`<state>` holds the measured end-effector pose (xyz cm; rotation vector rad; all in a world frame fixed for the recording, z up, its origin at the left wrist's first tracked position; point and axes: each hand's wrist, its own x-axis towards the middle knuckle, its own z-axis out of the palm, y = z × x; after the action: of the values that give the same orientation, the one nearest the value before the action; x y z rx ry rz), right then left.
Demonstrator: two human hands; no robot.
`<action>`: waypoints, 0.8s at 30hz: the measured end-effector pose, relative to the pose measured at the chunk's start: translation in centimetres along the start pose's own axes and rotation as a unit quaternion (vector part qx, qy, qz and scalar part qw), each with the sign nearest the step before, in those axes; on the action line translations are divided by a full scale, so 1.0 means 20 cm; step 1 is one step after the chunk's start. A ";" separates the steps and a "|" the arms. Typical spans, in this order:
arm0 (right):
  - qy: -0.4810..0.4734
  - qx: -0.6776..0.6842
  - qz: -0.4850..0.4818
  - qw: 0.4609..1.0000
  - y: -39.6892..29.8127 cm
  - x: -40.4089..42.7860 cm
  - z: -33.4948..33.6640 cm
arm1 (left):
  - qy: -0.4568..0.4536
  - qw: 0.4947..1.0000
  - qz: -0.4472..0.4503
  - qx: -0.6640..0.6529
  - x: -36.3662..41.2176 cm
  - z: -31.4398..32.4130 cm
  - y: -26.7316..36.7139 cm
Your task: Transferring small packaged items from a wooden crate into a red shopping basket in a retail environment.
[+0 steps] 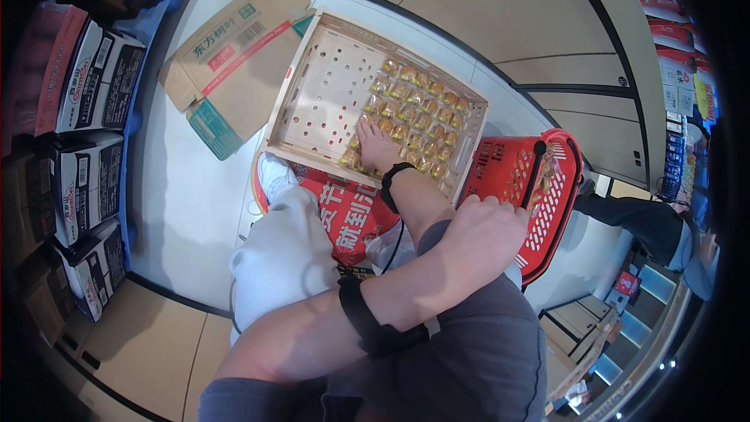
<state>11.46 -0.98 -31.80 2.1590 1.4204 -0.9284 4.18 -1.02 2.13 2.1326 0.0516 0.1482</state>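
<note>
A shallow beige crate with a perforated base lies on the floor in front of me. Rows of small pastries in clear wrappers cover its right part; bare base shows on the left. My right hand reaches into the crate, its fingers stretched over the packets at the near left edge of the rows. Crossing above my right arm, my left hand is at the red plastic shopping basket. Its fingers curl down out of sight, hiding whether they hold anything. Wrapped packets also lie inside the basket.
Left of the crate lies a flattened cardboard carton. Boxed goods are stacked on a blue base at the left. Cabinets line the far side. A red printed sheet or bag is between my legs. Another person's leg shows at right.
</note>
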 end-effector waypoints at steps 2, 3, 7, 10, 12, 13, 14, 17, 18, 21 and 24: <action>0.007 0.008 0.009 1.000 0.03 0.00 0.02 | 0.002 1.000 0.005 -0.006 0.01 0.01 0.01; 0.007 0.008 0.008 1.000 0.02 0.00 0.01 | 0.003 1.000 0.004 -0.009 0.01 0.01 0.00; 0.062 0.001 0.009 0.998 0.00 0.02 -0.03 | 0.007 1.000 -0.004 0.002 0.00 -0.01 -0.01; 0.133 0.034 0.018 0.990 0.00 0.07 -0.08 | 0.012 0.999 -0.007 0.031 -0.01 -0.01 -0.01; 0.176 0.064 0.039 0.981 0.07 0.10 -0.06 | 0.015 0.999 -0.005 0.036 0.00 -0.02 -0.01; 0.174 0.064 0.067 0.980 0.10 0.12 -0.05 | 0.014 0.999 -0.002 0.034 0.01 -0.02 -0.01; 0.174 0.067 0.093 0.978 0.12 0.15 -0.04 | 0.014 0.999 -0.008 0.039 0.01 -0.02 -0.01; 0.084 0.096 0.086 0.988 0.11 0.18 -0.10 | 0.020 0.999 -0.029 0.038 0.01 -0.02 -0.03; 0.084 0.097 0.086 0.988 0.11 0.19 -0.12 | 0.024 0.999 -0.037 0.027 0.01 -0.02 -0.03; 0.060 0.095 0.092 0.989 0.18 0.19 -0.20 | 0.017 0.999 -0.035 0.015 0.02 -0.02 0.00; 0.174 0.155 0.067 0.970 0.32 0.09 -0.29 | -0.012 0.999 -0.019 0.024 0.02 0.00 0.01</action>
<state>19.56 1.25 -29.22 2.7255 1.3248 -0.7916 4.59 -1.11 2.39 2.1805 0.0823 0.0995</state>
